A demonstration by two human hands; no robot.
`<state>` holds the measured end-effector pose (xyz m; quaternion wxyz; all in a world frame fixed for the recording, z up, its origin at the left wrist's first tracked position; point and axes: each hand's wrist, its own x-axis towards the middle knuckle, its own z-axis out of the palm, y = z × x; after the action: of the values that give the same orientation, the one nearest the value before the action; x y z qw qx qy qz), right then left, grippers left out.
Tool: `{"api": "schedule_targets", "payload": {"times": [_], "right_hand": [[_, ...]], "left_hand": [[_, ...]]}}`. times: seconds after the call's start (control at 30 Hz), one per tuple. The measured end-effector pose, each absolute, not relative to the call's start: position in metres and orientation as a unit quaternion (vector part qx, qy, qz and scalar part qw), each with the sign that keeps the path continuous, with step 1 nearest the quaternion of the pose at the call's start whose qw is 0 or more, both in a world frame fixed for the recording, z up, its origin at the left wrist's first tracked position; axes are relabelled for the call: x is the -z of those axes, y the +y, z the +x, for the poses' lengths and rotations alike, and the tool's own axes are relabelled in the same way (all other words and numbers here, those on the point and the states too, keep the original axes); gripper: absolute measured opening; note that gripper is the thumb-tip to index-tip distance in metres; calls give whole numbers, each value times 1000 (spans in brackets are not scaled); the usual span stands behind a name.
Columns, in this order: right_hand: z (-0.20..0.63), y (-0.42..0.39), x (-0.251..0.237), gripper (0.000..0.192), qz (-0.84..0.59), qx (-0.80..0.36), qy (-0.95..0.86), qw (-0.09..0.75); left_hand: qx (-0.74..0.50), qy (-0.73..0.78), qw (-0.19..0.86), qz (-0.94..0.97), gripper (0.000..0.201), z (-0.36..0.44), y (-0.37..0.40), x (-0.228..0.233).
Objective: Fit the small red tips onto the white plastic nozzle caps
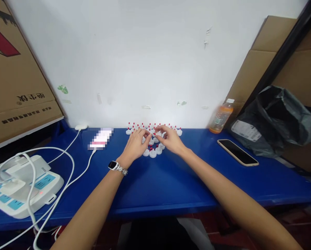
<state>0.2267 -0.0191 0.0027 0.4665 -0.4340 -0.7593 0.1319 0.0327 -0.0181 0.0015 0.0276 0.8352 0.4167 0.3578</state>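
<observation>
Several small white round pieces with red tips [152,153] stand in a cluster on the blue table against the wall. Over the cluster, my right hand [170,139] is curled in a pinch around one white piece whose red tip shows between thumb and fingers. My left hand [137,143] comes in from the other side, thumb and fingertips pressed together close to that same piece. Whether the left fingertips grip a part of it is too small to tell. Some pieces behind and between the hands are partly hidden. A watch [114,165] is on my left wrist.
On the left are a power strip [51,190] with tangled white cables and a phone [101,139] with a blurred screen. On the right are a phone [237,152], an orange drink bottle [221,116] and a dark plastic bag [275,119]. A cardboard box [20,83] stands far left.
</observation>
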Motion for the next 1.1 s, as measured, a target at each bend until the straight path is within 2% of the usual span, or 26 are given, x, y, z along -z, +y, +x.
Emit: {"api": "schedule_targets", "payload": {"times": [0.17,0.3,0.5,0.7,0.83,0.9,0.97,1.03,1.1], "right_hand": [[216,-34,3,25,-399,-168,-758,488],[216,-35,2,24,-381,-126,-770,496],[219,-38,-9,31,-357,19,-813,459],[214,-40,-11,36,-357,72,-823,436],[231,-32,-9,32,-401,93,-780,471],[241,-26,-7,28,-440,70,-737,508],[245,-20,-2,21,-469,5,-713,521],[242,-11,2,17,-481,-62,-713,506],[235,-1,5,14,-485,-77,-723,486]], "left_hand": [[-305,396,-25,866,29,43,-23,1],[-305,392,-64,866,32,48,-22,-1],[-411,405,77,813,37,61,-20,-1],[-438,439,199,758,37,70,-19,-5],[-464,498,235,694,40,52,-14,-12],[-460,515,214,691,43,41,-11,-13],[-412,465,161,767,42,35,-9,-10],[-341,417,89,838,36,36,-10,-3],[-288,407,51,865,35,40,-12,4]]}}
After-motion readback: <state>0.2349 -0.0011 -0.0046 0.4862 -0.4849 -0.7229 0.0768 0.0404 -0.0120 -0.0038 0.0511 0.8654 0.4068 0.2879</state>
